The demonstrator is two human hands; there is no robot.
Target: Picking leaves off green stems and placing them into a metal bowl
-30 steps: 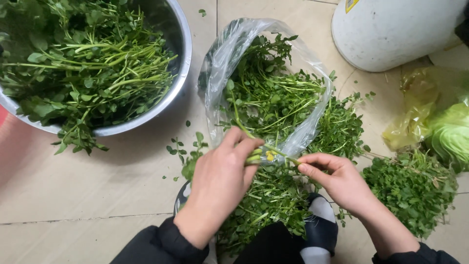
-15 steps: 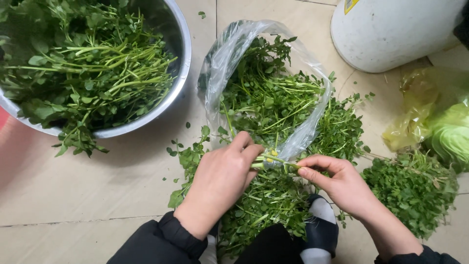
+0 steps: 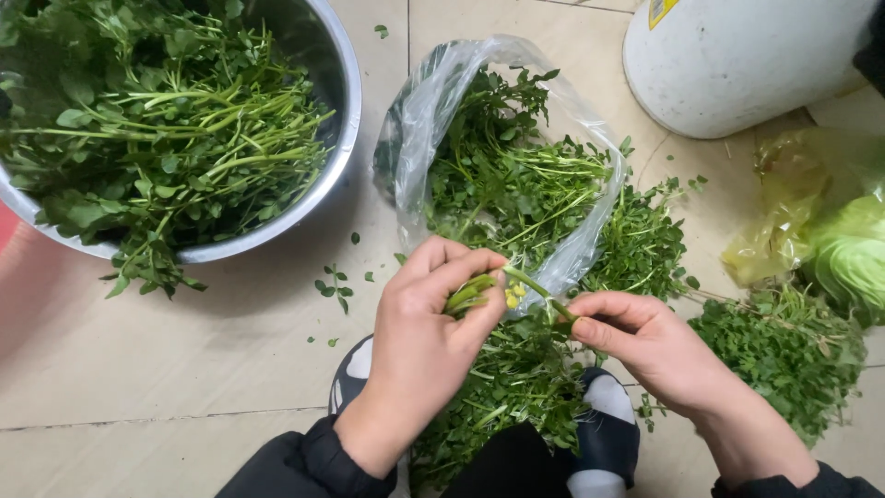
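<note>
My left hand (image 3: 424, 337) grips a small bunch of green stems (image 3: 475, 291) with yellowish bits. My right hand (image 3: 645, 343) pinches the other end of one stem just to the right. Both hands hover over a loose heap of leafy greens (image 3: 516, 387) lying on the floor between my feet. Right behind the hands, a clear plastic bag (image 3: 429, 115) lies open with more leafy greens (image 3: 516, 184) spilling out. A large steel bowl (image 3: 341, 111) at the upper left holds picked greens with long pale stems.
A white round container (image 3: 747, 55) stands at the top right. A yellow plastic bag with a pale green cabbage (image 3: 830, 240) lies at the right edge, above a pile of small-leaved trimmings (image 3: 784, 355). My black and white slippers (image 3: 604, 433) rest on the beige tiled floor (image 3: 184, 360), with stray leaves scattered about.
The dangling leafy sprig below my left hand has gone from view. My left hand has closed tighter around the stems, and both hands stayed nearly in place.
</note>
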